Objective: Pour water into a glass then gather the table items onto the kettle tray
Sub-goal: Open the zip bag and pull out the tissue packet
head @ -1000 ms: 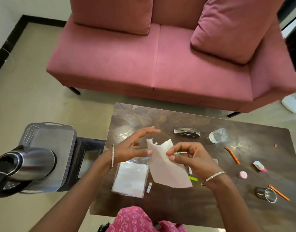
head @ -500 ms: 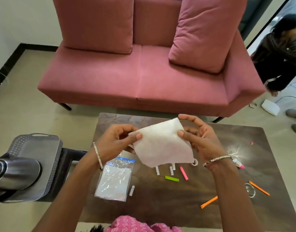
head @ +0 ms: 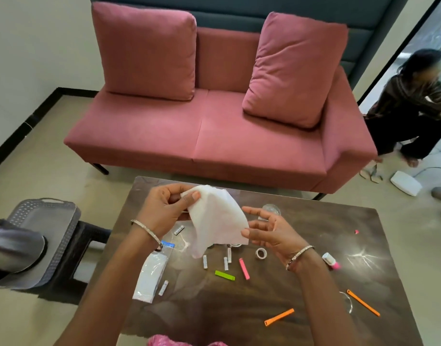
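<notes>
Fingers [head: 255, 211] on R hand [head: 273, 234] released tissue [head: 215, 221], now spread; L hand [head: 164, 211] still pinching.

Counted on table [head: 214, 320]: white tubes [head: 205, 261] 5; orange sticks [head: 279, 317] 2; green stick [head: 224, 275] 1; pink stick [head: 244, 268] 1; glasses [head: 271, 210] 2; tape roll [head: 261, 253] 1; bag [head: 150, 275] 1; pink-capped bottle [head: 330, 260] 1; tissue [head: 214, 221] 1. Off table were kettle [head: 14, 245] 1, tray [head: 47, 216] 1, sofa [head: 164, 136] 1, cushions [head: 144, 51] 2
</notes>
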`<state>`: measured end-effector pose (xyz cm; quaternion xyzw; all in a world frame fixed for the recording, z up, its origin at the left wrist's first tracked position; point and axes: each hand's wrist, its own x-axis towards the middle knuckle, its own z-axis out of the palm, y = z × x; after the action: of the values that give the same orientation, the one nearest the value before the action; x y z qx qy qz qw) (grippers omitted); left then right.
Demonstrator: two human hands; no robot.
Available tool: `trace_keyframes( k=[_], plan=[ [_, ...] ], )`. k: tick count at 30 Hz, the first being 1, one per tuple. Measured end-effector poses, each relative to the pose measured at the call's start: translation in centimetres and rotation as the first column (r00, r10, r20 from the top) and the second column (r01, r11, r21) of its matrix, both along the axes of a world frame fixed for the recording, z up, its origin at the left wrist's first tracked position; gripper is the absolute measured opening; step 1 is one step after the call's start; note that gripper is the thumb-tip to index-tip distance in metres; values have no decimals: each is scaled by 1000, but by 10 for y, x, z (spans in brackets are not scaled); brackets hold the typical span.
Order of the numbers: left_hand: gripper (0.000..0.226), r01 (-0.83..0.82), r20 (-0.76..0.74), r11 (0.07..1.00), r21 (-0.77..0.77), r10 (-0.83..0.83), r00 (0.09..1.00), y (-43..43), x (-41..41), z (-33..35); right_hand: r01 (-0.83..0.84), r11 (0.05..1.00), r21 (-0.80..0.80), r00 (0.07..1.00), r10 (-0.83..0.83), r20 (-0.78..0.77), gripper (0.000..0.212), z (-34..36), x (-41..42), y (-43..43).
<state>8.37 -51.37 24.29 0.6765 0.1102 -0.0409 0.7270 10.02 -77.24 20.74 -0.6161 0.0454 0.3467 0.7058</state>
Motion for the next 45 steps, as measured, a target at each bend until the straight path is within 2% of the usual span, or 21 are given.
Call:
trace_keyframes(
  k=[4,9,11,15,17,20,23,26,31,37,45],
  plan=[
    [10,-40,-36,998,45,42,998,-8,-9,1,26,1000,0,1000,-26,-12,37,-2,-2,-18],
    [11,-91,-63,975,203,106,992,-13,-13,-5,150,988,35,989,-150,-8,3,-3,2,-31],
    [12,-112,-74,972,206,130,989,-16,-14,-9,178,984,18,984,-178,6,9,-3,4,-33],
    [18,-159,-90,978,134,172,981,-21,-19,-15,287,957,-40,953,-280,116,7,1,6,-35],
    [22,-170,-91,982,76,177,980,-23,-22,-15,350,934,-63,923,-334,190,17,3,7,-36],
    [17,-186,-72,983,-4,185,980,-26,-28,-15,407,913,-17,887,-391,245,33,5,8,-38],
    [11,-200,-49,980,-27,198,979,-27,-34,-14,388,921,43,875,-383,295,28,6,6,-41],
    [14,-232,-42,972,-39,230,972,-30,-41,-14,330,942,60,891,-332,310,18,7,3,-46],
    [21,-224,-28,972,-66,223,974,-34,-53,-12,289,955,64,898,-294,326,29,11,-4,-55],
    [29,-202,10,979,7,202,979,-36,-60,-6,257,966,27,878,-245,411,27,20,-9,-67],
    [33,-162,43,961,225,156,987,-40,-62,0,269,958,-97,853,-191,485,23,25,-12,-78]
  ],
)
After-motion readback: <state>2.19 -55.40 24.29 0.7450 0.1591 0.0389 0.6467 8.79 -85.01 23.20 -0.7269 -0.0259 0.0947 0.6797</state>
